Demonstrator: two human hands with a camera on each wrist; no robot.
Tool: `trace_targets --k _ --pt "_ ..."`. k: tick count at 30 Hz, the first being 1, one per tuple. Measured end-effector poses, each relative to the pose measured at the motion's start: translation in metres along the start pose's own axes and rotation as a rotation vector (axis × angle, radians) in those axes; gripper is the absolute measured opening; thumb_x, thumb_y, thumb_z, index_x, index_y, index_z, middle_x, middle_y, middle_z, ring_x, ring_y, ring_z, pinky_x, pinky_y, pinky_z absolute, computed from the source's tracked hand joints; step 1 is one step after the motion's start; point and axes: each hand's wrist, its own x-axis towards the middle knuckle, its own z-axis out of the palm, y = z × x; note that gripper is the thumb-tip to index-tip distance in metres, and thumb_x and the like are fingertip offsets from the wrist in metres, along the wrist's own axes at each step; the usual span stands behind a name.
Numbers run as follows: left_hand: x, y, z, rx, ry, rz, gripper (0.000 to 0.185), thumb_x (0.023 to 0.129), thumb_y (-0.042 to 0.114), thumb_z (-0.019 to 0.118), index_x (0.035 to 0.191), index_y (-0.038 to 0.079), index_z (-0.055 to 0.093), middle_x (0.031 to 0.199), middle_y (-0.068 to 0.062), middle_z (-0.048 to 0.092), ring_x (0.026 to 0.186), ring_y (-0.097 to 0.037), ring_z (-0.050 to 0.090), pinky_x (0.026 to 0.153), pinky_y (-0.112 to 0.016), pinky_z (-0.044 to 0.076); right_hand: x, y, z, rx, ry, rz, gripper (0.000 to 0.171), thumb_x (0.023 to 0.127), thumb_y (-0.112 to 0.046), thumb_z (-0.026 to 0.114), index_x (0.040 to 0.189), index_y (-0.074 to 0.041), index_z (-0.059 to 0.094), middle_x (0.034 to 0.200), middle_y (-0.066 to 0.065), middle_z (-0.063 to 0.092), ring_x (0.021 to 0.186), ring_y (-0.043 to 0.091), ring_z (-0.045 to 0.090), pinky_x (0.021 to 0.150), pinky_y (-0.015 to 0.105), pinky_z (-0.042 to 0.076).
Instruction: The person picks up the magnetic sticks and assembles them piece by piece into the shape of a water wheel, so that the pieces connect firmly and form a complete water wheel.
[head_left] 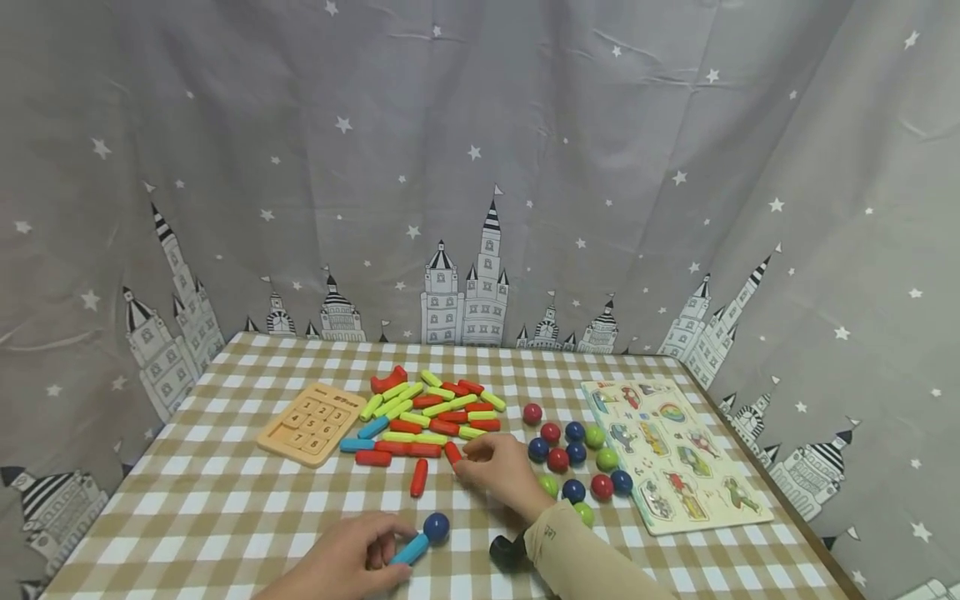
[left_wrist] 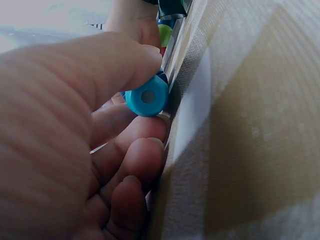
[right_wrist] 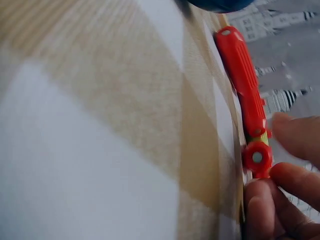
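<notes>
I am sitting at a checked table (head_left: 225, 500), building with rods and balls. My left hand (head_left: 341, 558) is pinching a blue rod (head_left: 409, 550) whose far end is meeting a blue ball (head_left: 436, 526). At one o'clock from it, my right hand (head_left: 498, 471) is closing its fingertips on a red rod (head_left: 453, 452) at the pile (head_left: 431, 412) edge. Judging by this, I am gathering parts; next calls for lifting the red rod clear.

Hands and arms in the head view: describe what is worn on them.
The right hand is bare; its forearm wears a tan sleeve with small dark marks near the cuff. The left hand is bare too, with no ring, glove or sleeve visible.
</notes>
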Motion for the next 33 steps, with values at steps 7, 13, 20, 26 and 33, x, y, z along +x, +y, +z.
trace_targets --k 7,13,20,26,33 --pt "0.001 -0.003 0.0 0.029 0.017 0.034 0.033 0.09 0.042 0.079 0.116 0.023 0.071 0.079 0.014 0.057 0.07 0.0 0.053 0.061 -0.02 0.045 0.007 -0.002 0.004 -0.107 -0.014 -0.022 0.018 0.085 -0.021 0.084 0.102 -0.016 0.08 0.087 -0.009 0.07 0.079 0.009 0.06 0.071 0.028 0.053" --pt "0.001 -0.002 0.002 -0.008 0.044 0.006 0.03 0.091 0.039 0.078 0.116 0.024 0.071 0.08 0.012 0.06 0.07 -0.001 0.054 0.061 -0.02 0.046 -0.011 0.0 -0.013 -0.123 -0.037 -0.005 0.015 0.084 -0.012 0.08 0.099 -0.013 0.08 0.082 -0.006 0.069 0.075 0.014 0.059 0.067 0.03 0.051" --pt "0.0 0.001 0.0 -0.055 0.117 -0.021 0.029 0.092 0.035 0.078 0.116 0.02 0.07 0.08 0.008 0.06 0.068 -0.002 0.054 0.059 -0.021 0.046 -0.038 0.008 -0.027 -0.04 -0.138 0.047 0.018 0.081 -0.01 0.08 0.098 -0.016 0.079 0.082 -0.004 0.068 0.071 0.015 0.061 0.06 0.028 0.051" --pt "0.003 0.0 0.001 -0.048 0.094 0.0 0.03 0.092 0.037 0.077 0.117 0.021 0.07 0.081 0.009 0.06 0.068 -0.002 0.054 0.059 -0.021 0.047 -0.037 0.001 -0.024 -0.332 -0.223 -0.135 0.045 0.081 -0.011 0.076 0.124 -0.022 0.074 0.087 -0.009 0.059 0.075 0.009 0.052 0.064 0.024 0.044" --pt "0.002 -0.002 0.0 -0.003 0.086 0.052 0.029 0.092 0.038 0.078 0.116 0.023 0.07 0.078 0.013 0.058 0.066 0.001 0.053 0.058 -0.02 0.046 -0.024 -0.017 -0.012 -0.618 -0.328 -0.268 0.045 0.091 -0.015 0.072 0.134 -0.028 0.064 0.107 0.0 0.062 0.081 0.008 0.054 0.07 0.024 0.05"
